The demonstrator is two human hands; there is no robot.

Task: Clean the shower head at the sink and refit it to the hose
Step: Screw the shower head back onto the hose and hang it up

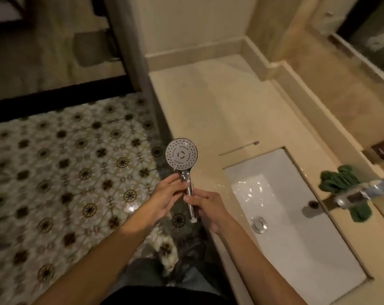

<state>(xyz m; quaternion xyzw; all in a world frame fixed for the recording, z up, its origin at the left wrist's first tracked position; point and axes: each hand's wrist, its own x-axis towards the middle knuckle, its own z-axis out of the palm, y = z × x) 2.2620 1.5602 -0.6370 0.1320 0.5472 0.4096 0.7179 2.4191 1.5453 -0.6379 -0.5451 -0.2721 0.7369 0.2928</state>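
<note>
Over the patterned floor tiles (61,164), just off the counter's left edge, the shower head (181,155) is held upright, spray face toward the camera, chrome handle running down toward 6 o'clock. Left hand (168,194) sits at 8 o'clock of the handle; its fingertips pinch the neck just below the round face. Right hand (205,209) closes around the handle's lower half from 4 o'clock, thumb across the front; the threaded end protrudes below the fingers. No hose is attached to that end. Droplets appear on the counter (208,111) between the hands and the sink (296,227). Water sheen covers the basin near 12 o'clock of the drain plug (259,224). Faucet (362,191) is motion-blurred, spout shape unclear. Green cloth (342,190) lies behind it, partly covered. A thin object (239,148) lying on the counter beyond the sink cannot be identified.
</note>
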